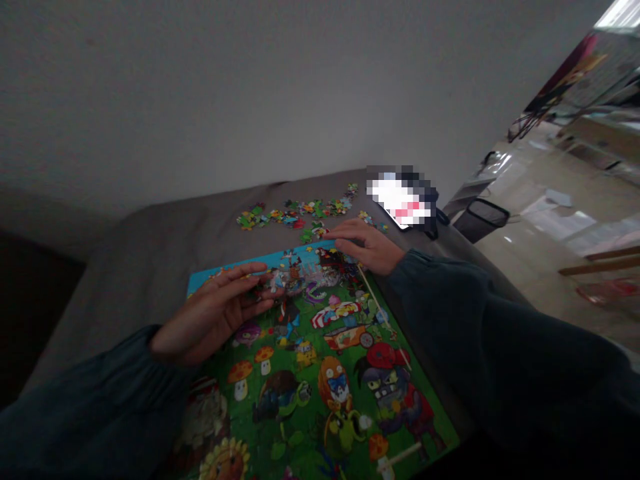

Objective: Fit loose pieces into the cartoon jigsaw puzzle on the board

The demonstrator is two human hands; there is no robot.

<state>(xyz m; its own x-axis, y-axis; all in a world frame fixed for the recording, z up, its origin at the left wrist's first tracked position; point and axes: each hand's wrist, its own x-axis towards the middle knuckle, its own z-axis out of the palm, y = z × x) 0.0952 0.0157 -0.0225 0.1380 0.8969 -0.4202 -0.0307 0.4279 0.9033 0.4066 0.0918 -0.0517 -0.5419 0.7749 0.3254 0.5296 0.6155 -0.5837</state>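
A largely assembled jigsaw puzzle (300, 427) with cartoon plants and zombies on green lies in front of me, with a blue strip along its far edge. My left hand (215, 310) hovers over its upper left part, fingers stretched and apart, nothing visibly gripped. At the far right edge is my right hand (367, 245), its fingers extended forward. Those fingertips are at a few loose puzzle pieces (306, 235); whether they touch one is unclear. Beyond the puzzle lies a scattered band of more loose pieces (320, 208).
The grey cloth-like surface (145, 253) carries everything and meets a plain wall (250, 93) at the back. A phone with a bright, pixelated screen (400, 200) lies back right beside a dark strap (440, 217). Past the right edge is a tiled floor (545, 200).
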